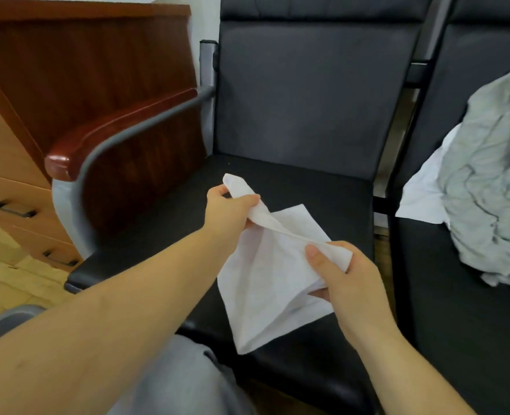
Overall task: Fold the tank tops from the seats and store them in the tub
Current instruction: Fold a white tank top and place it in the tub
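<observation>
A white tank top point(265, 283) hangs over the front of a black seat point(322, 187), held up by both hands. My left hand point(230, 211) grips its upper end at the far left. My right hand point(346, 283) pinches the same stretched edge nearer to me, thumb on top. The rest of the cloth droops below in loose folds. A heap of grey and white tank tops point(484, 199) lies on the neighbouring black seat point(457, 310) at the right. No tub shows in this view.
The left seat has a reddish wooden armrest point(113, 130) on a grey metal frame. A wooden cabinet with drawers point(14, 187) stands at the far left on a pale tiled floor. My grey-trousered knee point(176, 378) is at the bottom.
</observation>
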The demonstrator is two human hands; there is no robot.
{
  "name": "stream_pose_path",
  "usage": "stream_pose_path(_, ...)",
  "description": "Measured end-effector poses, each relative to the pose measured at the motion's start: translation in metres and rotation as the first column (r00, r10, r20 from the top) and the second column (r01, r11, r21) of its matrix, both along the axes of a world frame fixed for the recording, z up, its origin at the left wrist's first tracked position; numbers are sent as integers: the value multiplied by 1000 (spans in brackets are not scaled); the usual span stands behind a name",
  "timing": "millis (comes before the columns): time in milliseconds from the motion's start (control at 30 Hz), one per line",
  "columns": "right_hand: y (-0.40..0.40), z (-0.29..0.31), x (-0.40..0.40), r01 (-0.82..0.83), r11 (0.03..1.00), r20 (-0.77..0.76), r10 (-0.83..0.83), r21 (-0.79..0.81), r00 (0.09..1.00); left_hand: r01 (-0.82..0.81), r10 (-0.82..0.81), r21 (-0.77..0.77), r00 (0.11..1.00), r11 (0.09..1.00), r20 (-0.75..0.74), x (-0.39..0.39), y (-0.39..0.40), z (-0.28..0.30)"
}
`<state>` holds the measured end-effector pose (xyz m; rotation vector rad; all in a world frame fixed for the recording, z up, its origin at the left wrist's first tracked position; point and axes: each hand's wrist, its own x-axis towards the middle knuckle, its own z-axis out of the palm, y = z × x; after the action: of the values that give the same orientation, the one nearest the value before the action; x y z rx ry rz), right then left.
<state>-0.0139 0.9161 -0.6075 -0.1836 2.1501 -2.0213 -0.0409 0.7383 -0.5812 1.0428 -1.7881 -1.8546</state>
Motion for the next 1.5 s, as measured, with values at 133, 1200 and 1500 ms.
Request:
stream_pose_path(133,27,-7,-20,52,994,-66,-45,100,997,52,-51,-22,998,998,29,-30,27,-6)
stream_pose_path(1200,25,-13,-108,-371,702,400,133,608,907,565,-163,-306,631,766,758,34,-9,-46)
stream_pose_path(1500,42,-15,-77,-277,864,291,162,419,943,504,-306,-310,804,806,510,35,8,-45)
